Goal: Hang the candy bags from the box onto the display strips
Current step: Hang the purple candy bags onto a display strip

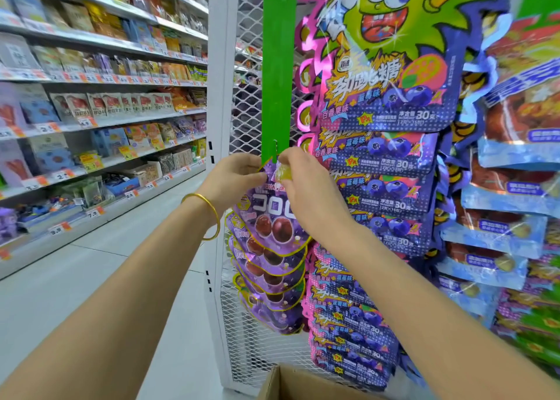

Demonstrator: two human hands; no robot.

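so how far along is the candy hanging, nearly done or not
Partly done. Several purple grape candy bags already hang in a column on the green display strip. In hand: the left hand and right hand hold the top of another grape bag at the strip's hook. Strip above is bare, so there is room for more. The box interior isn't visible, so the remaining count is unclear.

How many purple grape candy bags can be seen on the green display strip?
5: the top purple grape candy bag is held by both hands at the green display strip; four more overlap below it. Others may be hidden.
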